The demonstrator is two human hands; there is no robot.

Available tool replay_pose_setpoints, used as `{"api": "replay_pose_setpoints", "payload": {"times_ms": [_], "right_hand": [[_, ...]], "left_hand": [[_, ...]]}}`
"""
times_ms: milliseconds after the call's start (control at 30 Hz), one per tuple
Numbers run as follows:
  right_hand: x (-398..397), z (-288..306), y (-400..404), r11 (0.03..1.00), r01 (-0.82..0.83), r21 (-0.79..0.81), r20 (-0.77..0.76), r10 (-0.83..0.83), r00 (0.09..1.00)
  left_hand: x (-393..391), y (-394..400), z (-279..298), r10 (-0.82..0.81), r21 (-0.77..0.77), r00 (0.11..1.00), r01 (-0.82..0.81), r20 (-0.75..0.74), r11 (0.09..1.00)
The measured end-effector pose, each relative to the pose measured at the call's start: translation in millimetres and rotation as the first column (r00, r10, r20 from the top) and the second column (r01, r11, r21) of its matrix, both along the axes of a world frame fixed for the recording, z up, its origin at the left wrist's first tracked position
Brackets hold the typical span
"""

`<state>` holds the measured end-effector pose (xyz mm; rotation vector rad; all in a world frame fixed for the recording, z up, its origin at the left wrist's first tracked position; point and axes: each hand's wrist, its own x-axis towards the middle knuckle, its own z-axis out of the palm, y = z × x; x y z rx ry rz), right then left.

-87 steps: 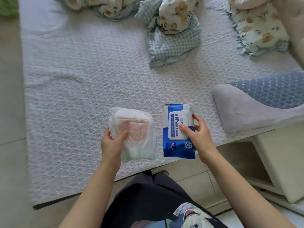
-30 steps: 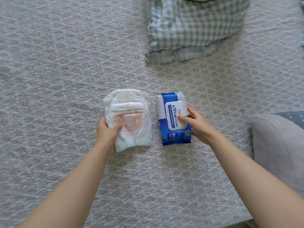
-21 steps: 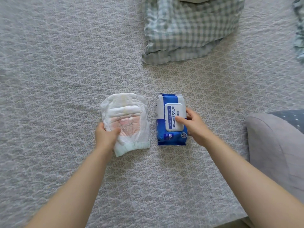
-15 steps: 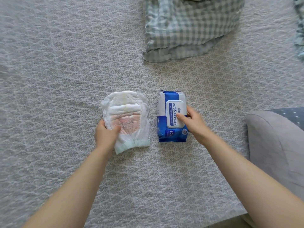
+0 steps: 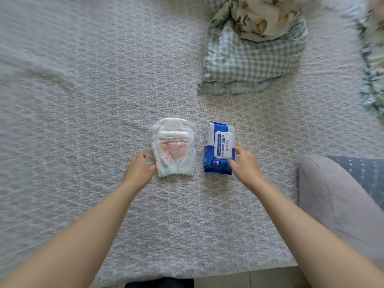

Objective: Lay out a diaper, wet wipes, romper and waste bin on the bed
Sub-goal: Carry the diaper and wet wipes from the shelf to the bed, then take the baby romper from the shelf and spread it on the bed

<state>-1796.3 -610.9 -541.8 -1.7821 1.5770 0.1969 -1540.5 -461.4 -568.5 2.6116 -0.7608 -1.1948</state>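
A folded white diaper with a pink print lies flat on the grey patterned bedspread. Right beside it lies a blue pack of wet wipes with a white lid. My left hand is just left of the diaper's lower corner, fingers loose, holding nothing. My right hand hovers at the pack's lower right corner, fingers apart and blurred, its thumb close to the pack. No romper or waste bin is in sight.
A crumpled checked and floral blanket lies on the bed beyond the wipes. More floral bedding sits at the right edge. A grey cushion with a blue quilted top rests at the right. The bed's near edge meets the floor below.
Both hands have let go: the left slid off the diaper to its left, the right pulled back from the wipes pack. Diaper and pack now lie free on the bed.
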Motion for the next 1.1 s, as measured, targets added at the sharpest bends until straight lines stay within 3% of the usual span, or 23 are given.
{"api": "replay_pose_setpoints", "payload": {"times_ms": [300,600,833,1100], "right_hand": [[7.8,102.3,80.1,0.966,-0.256,-0.032,-0.073,0.253,0.965],[29.3,163.2,160.3,0.858,-0.497,-0.132,-0.106,0.486,0.867],[69.2,187.6,233.9,0.645,-0.759,-0.087,-0.081,0.755,0.65],[123.7,206.3,335.1,0.436,-0.893,-0.11,-0.046,0.896,0.442]], "left_hand": [[-29.8,73.2,111.6,-0.03,-0.149,0.988,0.053,0.15,0.987],[-56.7,172.3,166.1,0.038,-0.278,0.953,0.05,0.3,0.959],[-64.4,263.0,194.3,0.203,-0.304,0.913,-0.093,0.354,0.948],[-59.5,382.6,216.1,0.394,-0.396,0.823,-0.229,0.409,0.889]]}}
